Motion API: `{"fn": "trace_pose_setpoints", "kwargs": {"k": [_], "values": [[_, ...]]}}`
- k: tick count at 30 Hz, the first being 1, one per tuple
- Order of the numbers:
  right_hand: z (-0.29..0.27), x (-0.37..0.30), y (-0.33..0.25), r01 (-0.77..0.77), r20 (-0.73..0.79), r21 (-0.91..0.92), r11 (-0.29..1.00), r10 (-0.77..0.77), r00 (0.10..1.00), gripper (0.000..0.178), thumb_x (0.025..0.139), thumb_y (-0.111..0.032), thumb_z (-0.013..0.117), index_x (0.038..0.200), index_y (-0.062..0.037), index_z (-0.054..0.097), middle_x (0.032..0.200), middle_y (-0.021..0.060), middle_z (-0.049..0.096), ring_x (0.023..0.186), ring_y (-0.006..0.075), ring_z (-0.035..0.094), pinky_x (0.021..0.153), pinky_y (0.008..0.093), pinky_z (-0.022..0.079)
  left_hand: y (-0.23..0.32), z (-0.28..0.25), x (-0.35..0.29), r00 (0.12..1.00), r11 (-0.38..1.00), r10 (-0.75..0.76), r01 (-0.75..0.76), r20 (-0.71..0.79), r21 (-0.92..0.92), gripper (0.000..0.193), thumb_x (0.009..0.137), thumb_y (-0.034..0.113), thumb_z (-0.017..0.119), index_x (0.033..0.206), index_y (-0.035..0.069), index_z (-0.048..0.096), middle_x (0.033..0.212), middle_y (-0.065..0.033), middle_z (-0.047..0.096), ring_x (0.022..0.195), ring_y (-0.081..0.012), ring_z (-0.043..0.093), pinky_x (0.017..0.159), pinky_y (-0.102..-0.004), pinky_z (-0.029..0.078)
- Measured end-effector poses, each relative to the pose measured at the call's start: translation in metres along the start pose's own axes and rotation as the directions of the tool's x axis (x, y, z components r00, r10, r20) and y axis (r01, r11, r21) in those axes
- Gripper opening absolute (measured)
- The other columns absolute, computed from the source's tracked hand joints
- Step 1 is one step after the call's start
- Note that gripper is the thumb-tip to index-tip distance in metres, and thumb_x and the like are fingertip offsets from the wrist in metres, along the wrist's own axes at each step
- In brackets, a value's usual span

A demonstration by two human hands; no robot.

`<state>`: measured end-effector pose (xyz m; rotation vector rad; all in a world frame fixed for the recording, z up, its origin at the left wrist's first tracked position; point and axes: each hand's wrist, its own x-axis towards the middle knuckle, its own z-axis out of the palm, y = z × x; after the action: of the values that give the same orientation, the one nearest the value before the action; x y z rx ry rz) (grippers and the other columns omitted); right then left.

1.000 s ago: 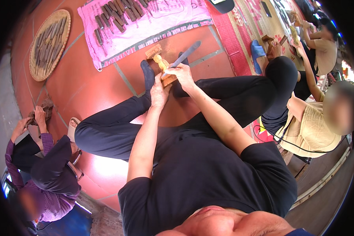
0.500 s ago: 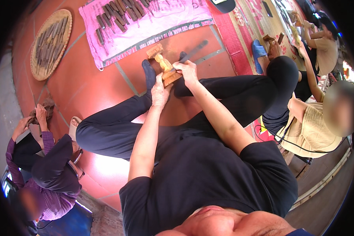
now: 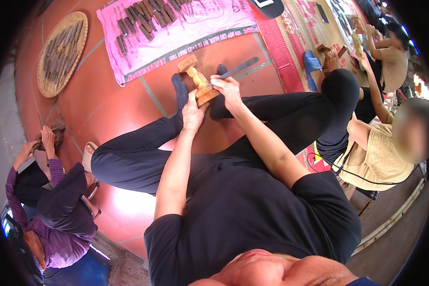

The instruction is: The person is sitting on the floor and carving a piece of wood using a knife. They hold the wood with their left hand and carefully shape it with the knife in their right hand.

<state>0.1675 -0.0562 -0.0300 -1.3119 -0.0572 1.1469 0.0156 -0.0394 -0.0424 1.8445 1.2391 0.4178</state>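
Note:
A small yellow carved wooden figure (image 3: pixel 199 79) with square blocks at both ends is held between my feet, tilted on its side. Round its near block (image 3: pixel 206 96) my left hand (image 3: pixel 193 113) is closed. My right hand (image 3: pixel 229 90) is shut on a long, flat, grey carving tool (image 3: pixel 243 66). One end of the tool points down to the figure near its base block; the other, rounded end sticks out to the upper right. Whether the tool's working end touches the wood I cannot tell.
Ahead lies a pink cloth (image 3: pixel 176 45) bearing several wooden-handled carving tools (image 3: pixel 145 16). A round woven basket (image 3: pixel 83 45) of similar tools is at the far left. People sit at both sides; a blue slipper (image 3: pixel 313 71) and mat (image 3: pixel 291 38) are at right.
The grey tool has shifted a little to the right and looks sharper than its earlier blur. My left hand and the figure stay nearly in place.

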Motion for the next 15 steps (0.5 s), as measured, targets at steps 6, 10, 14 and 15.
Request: {"fn": "trace_pose_setpoints", "kwargs": {"k": [6, 10, 14, 15], "values": [[-0.006, 0.001, 0.012, 0.077, 0.020, -0.084, 0.994, -0.075, 0.997, 0.017, 0.070, -0.002, 0.072, 0.085, -0.0019, 0.066, 0.079, 0.0017, 0.063, 0.075, 0.0110, 0.058, 0.075, 0.0241, 0.043, -0.002, 0.004, 0.002, 1.000, 1.000, 0.000, 0.000, 0.004, -0.010, 0.060, 0.073, 0.016, 0.072, 0.123, 0.012, 0.039, 0.099, -0.0196, 0.063, 0.091, -0.0365, 0.061, 0.079, -0.0417, 0.048], [-0.012, 0.006, 0.009, 0.014, -0.079, -0.021, 1.000, -0.015, 0.997, 0.014, 0.076, -0.003, 0.069, 0.089, -0.0003, 0.064, 0.085, 0.0038, 0.065, 0.078, 0.0137, 0.062, 0.074, 0.0255, 0.050, 0.001, 0.000, 0.000, 1.000, 0.999, -0.009, 0.008, -0.010, -0.034, 0.060, 0.073, 0.017, 0.072, 0.122, 0.012, 0.039, 0.098, -0.0196, 0.063, 0.091, -0.0368, 0.061, 0.079, -0.0418, 0.048], [0.005, -0.005, 0.011, 0.117, 0.038, -0.143, 0.983, -0.112, 0.993, 0.011, 0.073, -0.002, 0.069, 0.082, -0.0019, 0.065, 0.078, 0.0015, 0.063, 0.072, 0.0093, 0.058, 0.071, 0.0235, 0.044, 0.002, -0.001, 0.001, 0.999, 0.999, -0.047, 0.047, 0.027, -0.015, 0.060, 0.073, 0.017, 0.072, 0.123, 0.012, 0.039, 0.099, -0.0196, 0.062, 0.092, -0.0367, 0.061, 0.080, -0.0416, 0.048], [0.001, -0.002, 0.012, 0.094, 0.029, -0.123, 0.988, -0.091, 0.995, 0.010, 0.073, -0.002, 0.069, 0.082, -0.0018, 0.065, 0.078, 0.0018, 0.063, 0.073, 0.0095, 0.058, 0.071, 0.0233, 0.044, 0.002, -0.001, 0.002, 0.999, 0.999, -0.043, 0.043, 0.025, -0.018, 0.060, 0.073, 0.017, 0.072, 0.123, 0.012, 0.039, 0.099, -0.0195, 0.062, 0.092, -0.0366, 0.061, 0.080, -0.0416, 0.048]]}}
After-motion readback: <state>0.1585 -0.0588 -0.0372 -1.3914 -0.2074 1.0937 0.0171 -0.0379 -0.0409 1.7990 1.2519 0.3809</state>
